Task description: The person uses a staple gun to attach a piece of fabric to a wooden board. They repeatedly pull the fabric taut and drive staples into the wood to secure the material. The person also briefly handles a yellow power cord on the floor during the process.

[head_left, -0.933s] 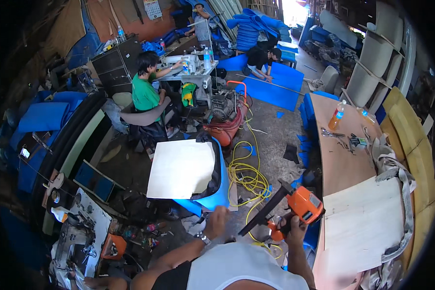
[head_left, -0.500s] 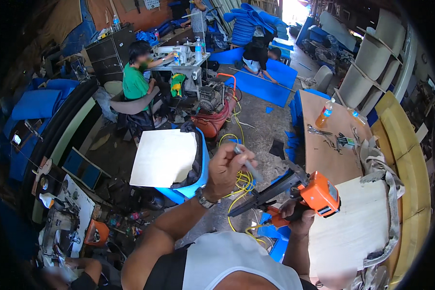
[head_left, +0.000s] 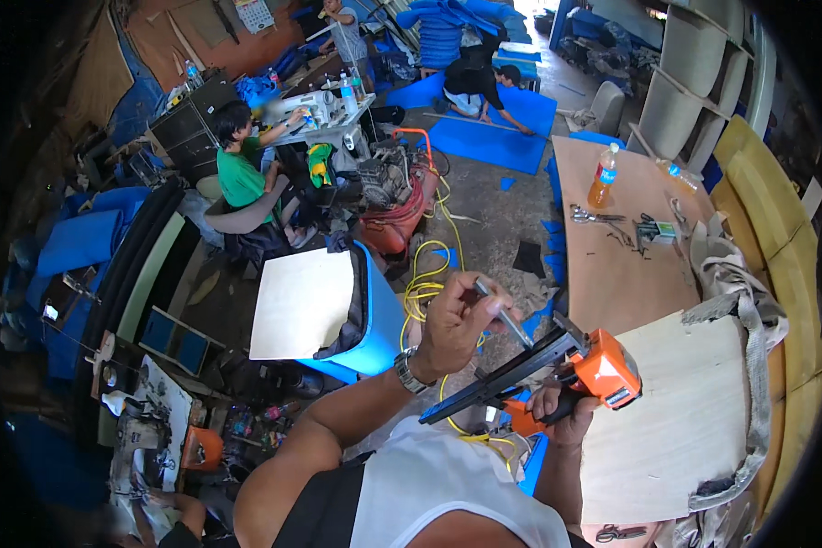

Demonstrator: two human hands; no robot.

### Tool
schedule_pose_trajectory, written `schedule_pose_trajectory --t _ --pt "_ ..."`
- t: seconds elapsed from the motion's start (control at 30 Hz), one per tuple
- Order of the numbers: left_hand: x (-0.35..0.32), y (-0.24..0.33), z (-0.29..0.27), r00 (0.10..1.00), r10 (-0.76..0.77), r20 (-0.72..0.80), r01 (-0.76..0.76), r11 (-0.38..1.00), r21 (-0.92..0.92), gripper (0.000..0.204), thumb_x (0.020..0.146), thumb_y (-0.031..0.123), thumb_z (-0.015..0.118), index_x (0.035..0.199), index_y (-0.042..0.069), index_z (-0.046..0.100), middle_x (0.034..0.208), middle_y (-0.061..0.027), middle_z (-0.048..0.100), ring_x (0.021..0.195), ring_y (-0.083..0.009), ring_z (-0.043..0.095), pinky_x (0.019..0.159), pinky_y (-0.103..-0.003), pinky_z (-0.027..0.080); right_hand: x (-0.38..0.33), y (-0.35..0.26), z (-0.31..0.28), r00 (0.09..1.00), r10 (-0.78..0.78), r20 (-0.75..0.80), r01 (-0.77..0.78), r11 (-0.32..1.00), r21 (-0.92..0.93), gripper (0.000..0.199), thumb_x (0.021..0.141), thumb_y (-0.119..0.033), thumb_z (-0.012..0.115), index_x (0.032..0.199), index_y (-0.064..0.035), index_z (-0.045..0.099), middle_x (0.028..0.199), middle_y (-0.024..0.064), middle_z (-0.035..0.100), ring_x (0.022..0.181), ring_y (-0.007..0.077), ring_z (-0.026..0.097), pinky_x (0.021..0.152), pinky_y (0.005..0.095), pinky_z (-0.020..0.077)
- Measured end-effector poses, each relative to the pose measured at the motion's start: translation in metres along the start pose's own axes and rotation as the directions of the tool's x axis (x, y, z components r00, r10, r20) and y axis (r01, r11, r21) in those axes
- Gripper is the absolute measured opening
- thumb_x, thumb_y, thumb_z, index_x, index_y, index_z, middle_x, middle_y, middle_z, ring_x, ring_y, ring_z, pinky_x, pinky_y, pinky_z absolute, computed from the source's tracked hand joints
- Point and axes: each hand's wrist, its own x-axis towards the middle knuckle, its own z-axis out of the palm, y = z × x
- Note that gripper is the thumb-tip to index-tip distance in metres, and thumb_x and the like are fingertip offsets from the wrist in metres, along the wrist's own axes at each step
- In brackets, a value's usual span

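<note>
My left hand (head_left: 461,321), with a watch on its wrist, pinches a thin grey metal strip (head_left: 517,331) that looks like a stick of staples. The strip slants down to the right, its lower end close to the long black magazine of the orange staple gun (head_left: 615,373). Whether the two touch, I cannot tell. My right hand (head_left: 571,416) wraps round the gun's black handle and holds it sideways in front of my chest. Beside it on the right lies a pale plywood panel (head_left: 662,429) with grey fabric along its edge.
A brown tabletop (head_left: 603,292) bears an orange drink bottle (head_left: 603,178), scissors (head_left: 595,216) and small tools. To the left, a white board (head_left: 301,306) rests on a blue upholstered piece (head_left: 379,310). A yellow hose (head_left: 418,283) runs over the floor from a red compressor (head_left: 397,224). Several other people work nearby.
My left hand has moved slightly right and down, bringing the metal strip closer to the staple gun's magazine. The right hand keeps its grip on the gun. My view has shifted a little.
</note>
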Motion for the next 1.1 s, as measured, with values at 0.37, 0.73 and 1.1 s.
schedule_pose_trajectory --t 0.37,0.73,1.1 --pt "0.041 -0.010 -0.018 0.997 0.029 -0.071 -0.041 0.984 -0.176 0.020 0.101 0.015 0.054 0.116 0.003 0.047 0.105 -0.0132 0.064 0.094 -0.0234 0.071 0.075 -0.032 0.063 0.042 0.008 -0.001 0.996 0.027 0.083 -0.020 0.997 -0.077 0.089 0.080 -0.079 0.051 0.130 -0.0059 0.048 0.062 0.0007 0.048 0.053 0.0167 0.053 0.064 0.0378 0.0531" --pt "0.074 0.019 -0.112 0.996 0.084 0.032 -0.077 0.984 -0.162 0.021 0.101 0.013 0.053 0.117 0.002 0.045 0.103 -0.0134 0.063 0.094 -0.0218 0.070 0.072 -0.031 0.063 0.115 0.054 0.032 0.981 0.100 0.166 -0.086 0.992 -0.091 0.094 0.073 -0.077 0.066 0.131 -0.0057 0.045 0.064 0.0036 0.051 0.055 0.0202 0.055 0.064 0.0409 0.0530" --pt "0.089 0.011 -0.162 0.969 0.138 0.205 -0.188 0.950 0.249 0.025 0.091 0.008 0.070 0.111 0.001 0.058 0.103 -0.0078 0.064 0.090 -0.0101 0.063 0.076 -0.026 0.054 0.155 0.103 0.041 0.979 0.178 0.097 -0.156 0.967 -0.202 0.095 0.070 -0.084 0.059 0.123 -0.0056 0.054 0.058 0.0023 0.048 0.052 0.0215 0.054 0.060 0.0394 0.0478"
